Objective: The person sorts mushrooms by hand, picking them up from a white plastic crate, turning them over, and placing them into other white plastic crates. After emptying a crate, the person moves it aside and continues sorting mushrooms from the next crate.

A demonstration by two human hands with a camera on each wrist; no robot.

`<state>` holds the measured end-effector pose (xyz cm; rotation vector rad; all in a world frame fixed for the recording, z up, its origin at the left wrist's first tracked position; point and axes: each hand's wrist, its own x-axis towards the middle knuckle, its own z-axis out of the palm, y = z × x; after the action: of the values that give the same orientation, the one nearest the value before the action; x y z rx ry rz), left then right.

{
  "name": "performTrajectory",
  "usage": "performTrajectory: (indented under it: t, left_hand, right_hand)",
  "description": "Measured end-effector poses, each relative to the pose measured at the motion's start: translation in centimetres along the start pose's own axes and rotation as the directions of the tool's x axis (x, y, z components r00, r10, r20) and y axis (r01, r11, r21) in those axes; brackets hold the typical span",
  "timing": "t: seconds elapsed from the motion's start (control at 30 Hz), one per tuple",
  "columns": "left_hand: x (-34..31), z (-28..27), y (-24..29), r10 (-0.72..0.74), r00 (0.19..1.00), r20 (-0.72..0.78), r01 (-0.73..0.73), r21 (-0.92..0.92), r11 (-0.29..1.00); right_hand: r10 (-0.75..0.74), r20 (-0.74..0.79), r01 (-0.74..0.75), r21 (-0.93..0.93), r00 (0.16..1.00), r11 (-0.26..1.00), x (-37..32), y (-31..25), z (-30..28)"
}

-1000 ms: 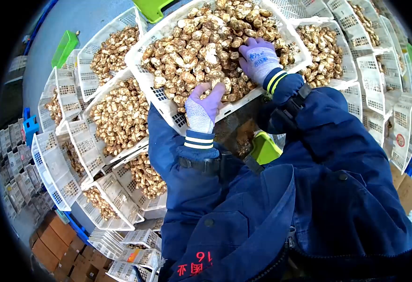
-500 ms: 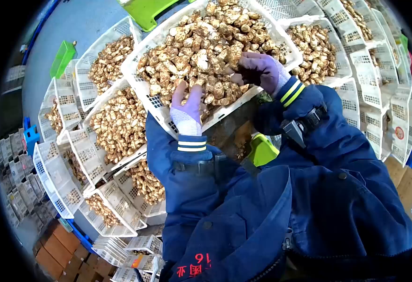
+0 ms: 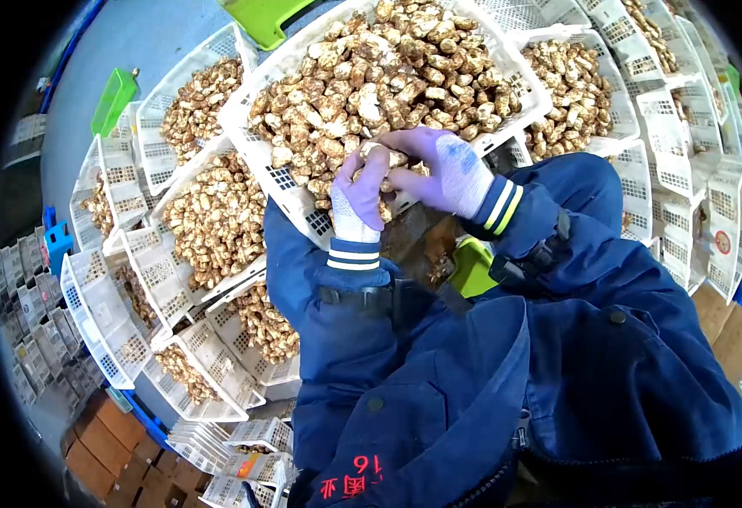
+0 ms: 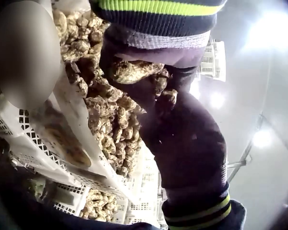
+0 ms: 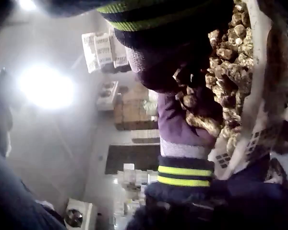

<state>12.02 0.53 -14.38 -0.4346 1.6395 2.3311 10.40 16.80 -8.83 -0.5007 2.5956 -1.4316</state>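
Note:
Both hands wear purple-coated gloves and meet over the near edge of a white crate [image 3: 234, 110] heaped with brown-and-white stubby mushrooms [image 3: 371, 63]. My left hand [image 3: 360, 193] has its fingers curled round a pale mushroom [image 3: 392, 157]. From the other side, the fingers of my right hand [image 3: 449, 172] bend round mushrooms at the same spot. In the left wrist view, a mushroom [image 4: 133, 72] shows within the left hand, with smaller pieces between the hands. The right wrist view shows a long mushroom [image 5: 201, 122] lying in the left hand's curled fingers.
More white crates of mushrooms stand left [image 3: 214, 224] and right [image 3: 627, 127] of the main crate, close to the arms. Something green [image 3: 474, 267] sits below the crate between the knees. Cardboard boxes [image 3: 104, 440] lie at lower left.
My right hand has come from the heap on the right, down and left to the left hand. The left hand shifted left, then back right, and now holds a mushroom.

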Motion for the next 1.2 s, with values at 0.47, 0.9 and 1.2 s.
performTrajectory:
  t: [0.47,0.9,1.2]
  left_hand:
    - [-0.5,-3.8,2.8,0.082,0.990,-0.114,-0.116,-0.330,0.937]
    - [-1.0,0.8,2.9,-0.109,0.993,0.048,0.106,0.066,0.992]
    - [-1.1,0.6,1.5,0.082,0.987,0.136,-0.097,0.102,0.990]
  right_hand:
    - [-0.149,-0.053,0.072,-0.689,0.987,0.722,5.0,8.9,-2.0]
    - [0.434,0.049,-0.433,0.235,0.899,0.870,3.7,5.9,-3.5]
    - [0.194,0.031,-0.195,0.071,0.981,0.978,0.2,0.1,-1.0]
